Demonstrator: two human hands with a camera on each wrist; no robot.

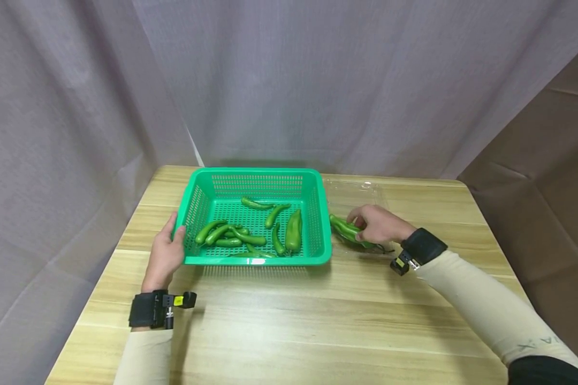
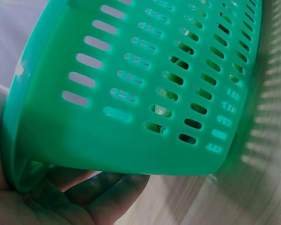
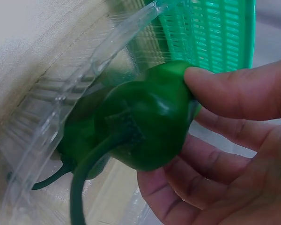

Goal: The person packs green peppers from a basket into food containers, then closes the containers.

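Right hand grips pepper beside basket, left hand holds basket corner.

Right hand (image 1: 378,224) fingers curled around a glossy green pepper (image 3: 147,124) lying in a clear plastic tray (image 3: 42,126), just right of the green perforated plastic basket (image 1: 257,261). Left hand (image 1: 166,251) clasps the basket's front-left corner, thumb on the rim. More green peppers (image 1: 250,230) lie inside the basket on a wooden table (image 1: 289,326).

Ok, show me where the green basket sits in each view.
Head: basket at table centre, left hand on its left corner.
Left wrist: basket wall fills the frame.
Right wrist: basket at top right, behind the pepper.
Shared landmark: its slotted green wall.
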